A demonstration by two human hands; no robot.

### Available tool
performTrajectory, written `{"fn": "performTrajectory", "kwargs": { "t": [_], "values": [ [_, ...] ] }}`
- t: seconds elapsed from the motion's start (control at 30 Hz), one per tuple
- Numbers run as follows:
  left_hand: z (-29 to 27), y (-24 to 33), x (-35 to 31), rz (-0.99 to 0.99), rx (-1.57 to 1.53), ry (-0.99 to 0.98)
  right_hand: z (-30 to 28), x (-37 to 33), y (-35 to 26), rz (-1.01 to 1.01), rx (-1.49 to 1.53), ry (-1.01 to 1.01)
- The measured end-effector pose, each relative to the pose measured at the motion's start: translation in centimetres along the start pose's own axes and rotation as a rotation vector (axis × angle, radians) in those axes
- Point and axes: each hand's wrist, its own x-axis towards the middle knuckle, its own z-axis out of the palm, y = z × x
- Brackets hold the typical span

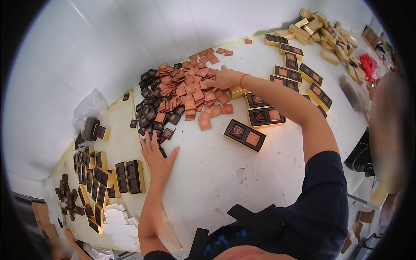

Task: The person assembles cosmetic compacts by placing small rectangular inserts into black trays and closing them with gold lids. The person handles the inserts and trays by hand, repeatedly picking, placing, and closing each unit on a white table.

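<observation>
A heap of flat square copper-coloured pieces [190, 90] lies against the back wall, with dark brown square pieces [149, 113] along its left side. My right hand [226, 79] reaches over the heap's right edge, fingers stretched onto the copper pieces. My left hand [157, 159] is spread open on the table, fingertips beside the nearest dark pieces. Between my arms sits a gold-sided box with a black two-square insert [245, 135], holding one dark and one copper piece. Just beyond it stands a similar filled box [267, 116], partly behind my right forearm.
More filled boxes [287, 74] run along the right side. Gold boxes [323, 32] are piled at the far right. On the left stand boxes with dark inserts [102, 177], white stacked pieces [119, 223] and a clear plastic bag [90, 105]. Other people are at both sides.
</observation>
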Motion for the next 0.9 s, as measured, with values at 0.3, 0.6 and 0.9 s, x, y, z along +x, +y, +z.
{"fn": "performTrajectory", "kwargs": {
  "t": [0.3,0.6,0.9],
  "values": [
    [0.8,7.3,-0.3,0.537,-0.010,-0.025,-0.6,-9.7,-1.8,-0.513,-0.058,0.025],
    [6.3,10.3,5.5,0.565,-0.080,-0.060,-2.0,-13.8,9.2,-0.375,0.110,0.266],
    [3.5,8.5,6.3,0.480,-0.103,-0.058,-6.2,-4.3,9.1,-0.176,0.267,0.294]
  ]
}}
